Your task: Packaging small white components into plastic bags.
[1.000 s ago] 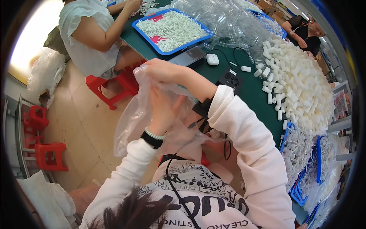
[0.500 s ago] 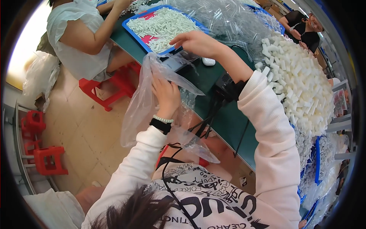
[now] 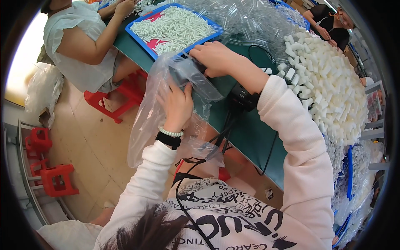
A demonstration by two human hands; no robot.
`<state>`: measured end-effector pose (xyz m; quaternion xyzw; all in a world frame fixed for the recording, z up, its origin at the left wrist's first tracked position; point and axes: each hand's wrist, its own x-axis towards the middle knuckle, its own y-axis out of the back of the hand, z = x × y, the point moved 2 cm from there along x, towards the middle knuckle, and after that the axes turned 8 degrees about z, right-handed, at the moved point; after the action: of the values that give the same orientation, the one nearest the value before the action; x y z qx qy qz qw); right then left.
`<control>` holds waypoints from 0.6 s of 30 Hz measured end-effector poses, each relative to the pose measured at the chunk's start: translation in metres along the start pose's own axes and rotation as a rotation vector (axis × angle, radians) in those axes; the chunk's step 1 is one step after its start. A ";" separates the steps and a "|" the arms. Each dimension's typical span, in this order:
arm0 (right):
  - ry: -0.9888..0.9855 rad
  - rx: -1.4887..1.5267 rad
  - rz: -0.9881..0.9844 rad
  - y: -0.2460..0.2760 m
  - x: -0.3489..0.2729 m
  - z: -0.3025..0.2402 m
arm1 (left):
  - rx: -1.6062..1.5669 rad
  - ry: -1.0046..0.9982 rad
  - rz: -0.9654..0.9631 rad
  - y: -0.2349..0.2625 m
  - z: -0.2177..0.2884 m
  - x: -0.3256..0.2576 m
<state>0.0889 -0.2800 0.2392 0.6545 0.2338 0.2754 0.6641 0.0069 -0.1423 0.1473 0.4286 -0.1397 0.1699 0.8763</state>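
A large clear plastic bag point(image 3: 143, 129) hangs over the near edge of the green table. My left hand point(image 3: 178, 104) holds it near its upper part, and the film covers some of the fingers. My right hand point(image 3: 216, 58) is bent downward at the bag's upper end, beside the tray's near corner. Its fingers are curled, and what they grip is hidden; something dark shows just beneath them. Beyond both hands lies a blue tray point(image 3: 131, 30) with a pink bottom, heaped with small white sticks point(image 3: 179, 26).
A black device point(image 3: 243, 98) with cables stands on the green table point(image 3: 258, 133). Clear plastic tubes point(image 3: 246, 21) and a big pile of white foam-like pieces point(image 3: 329, 87) lie beyond. A co-worker point(image 3: 79, 46) sits at left, another point(image 3: 329, 25) at far right. Red stools point(image 3: 58, 180) stand at left.
My right hand has come down and nearer to the bag's upper end, its fingers more curled. The bag and my left hand have shifted slightly. The white mouse no longer shows.
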 end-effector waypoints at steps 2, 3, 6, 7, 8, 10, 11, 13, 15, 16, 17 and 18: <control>-0.077 -0.021 0.100 0.010 -0.011 0.007 | 0.076 -0.047 0.026 -0.002 -0.005 0.002; -0.091 -0.016 0.147 0.016 -0.015 0.011 | 0.150 -0.097 0.051 -0.003 -0.006 0.004; -0.135 0.107 0.308 0.031 -0.029 0.022 | 0.290 -0.094 0.005 -0.002 -0.002 0.009; -0.141 0.104 0.305 0.035 -0.036 0.027 | 0.285 -0.097 0.001 -0.001 0.002 0.013; -0.119 0.157 0.405 0.040 -0.044 0.031 | 0.267 -0.148 0.003 0.000 0.006 0.016; -0.089 0.212 0.507 0.053 -0.056 0.034 | 0.256 -0.195 0.009 -0.002 0.006 0.023; -0.064 0.211 0.498 0.060 -0.062 0.031 | 0.192 -0.187 -0.023 -0.007 0.002 0.027; -0.016 0.196 0.464 0.066 -0.072 0.025 | 0.127 -0.179 -0.057 -0.009 0.005 0.034; -0.012 0.204 0.435 0.068 -0.081 0.019 | 0.178 0.021 -0.320 -0.009 0.013 0.040; -0.004 0.212 0.407 0.067 -0.084 0.015 | 0.180 0.021 -0.320 -0.009 0.013 0.043; -0.002 0.227 0.403 0.066 -0.087 0.011 | 0.202 -0.070 -0.287 -0.009 0.012 0.047; 0.001 0.228 0.404 0.066 -0.089 0.007 | 0.224 -0.161 -0.253 -0.008 0.012 0.052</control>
<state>0.0243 -0.3453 0.3007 0.7587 0.1278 0.3748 0.5172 0.0559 -0.1469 0.1687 0.5500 -0.1346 0.0377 0.8234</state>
